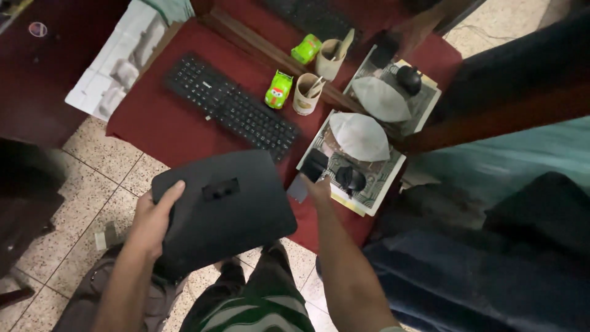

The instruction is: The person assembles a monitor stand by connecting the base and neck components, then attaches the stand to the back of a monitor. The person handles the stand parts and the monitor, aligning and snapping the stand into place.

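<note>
Black plastic filled my left hand [152, 216]: a flat, rounded panel [224, 208] with a small rectangular slot near its middle, held off the table and tilted over my lap. I had my thumb hooked over its near left edge and my fingers curled underneath, so that hand was closed firmly on the panel. It hung free above the speckled floor [92, 184], just in front of the red cloth [178, 129] covering the table, touching nothing else that I could see.

My right hand [318, 187] was stretched forward to the table's edge, fingers pinched on a small dark flat piece [314, 165] with a pale grey tab [298, 188] beside it; whether I gripped both or only the dark one, I could not tell. That hand was mostly closed, not spread.

As I judged it, the panel was already lifted clear and the small piece was only just being taken up, so little was settled yet.

Further back lay a black keyboard [230, 106], a green toy car [278, 90], a cup [305, 93] with sticks in it, and a printed mat [378, 184] carrying a mouse [351, 179] and a white cap [360, 136]. A mirror behind repeated them.
</note>
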